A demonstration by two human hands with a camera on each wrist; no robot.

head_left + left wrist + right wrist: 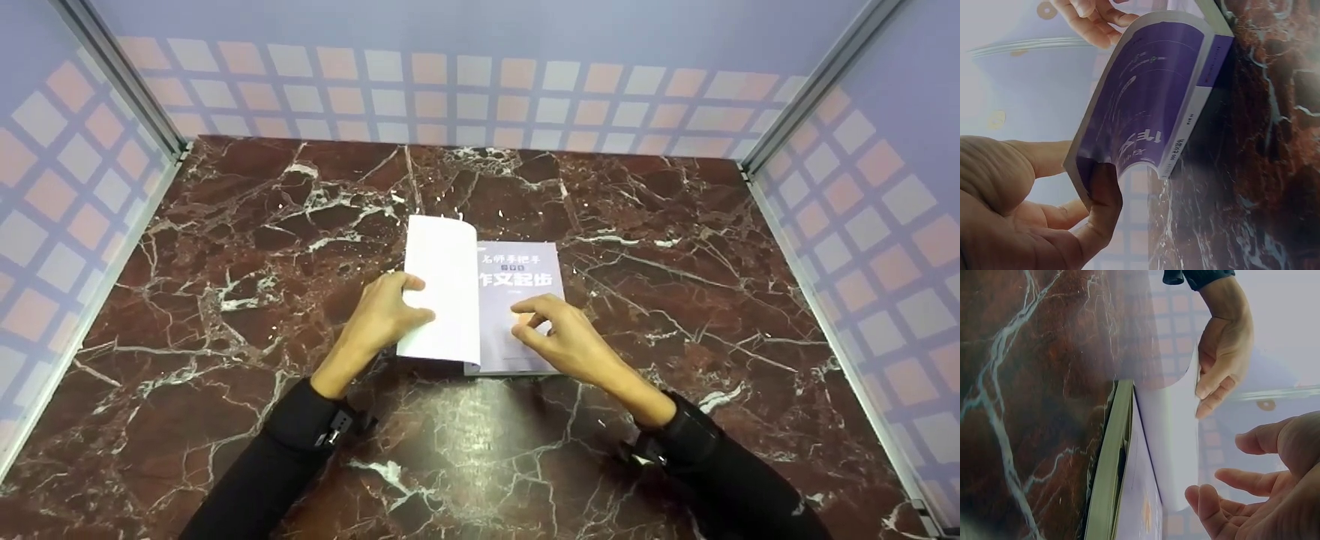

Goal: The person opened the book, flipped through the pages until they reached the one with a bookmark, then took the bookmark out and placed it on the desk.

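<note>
A thick paperback book lies on the table, its front cover raised and turned to the left. The white inner side of the cover faces up, and a pale purple title page with Chinese characters shows beside it. My left hand pinches the cover's outer edge between thumb and fingers. In the left wrist view, the cover's purple outer face bends in a curve from the spine. My right hand hovers over the title page, fingers loosely bent and apart from the paper, holding nothing.
The tabletop is dark red, marble-patterned and glossy. Lilac panels with pink and white squares enclose its back and both sides. Metal posts stand at the back corners.
</note>
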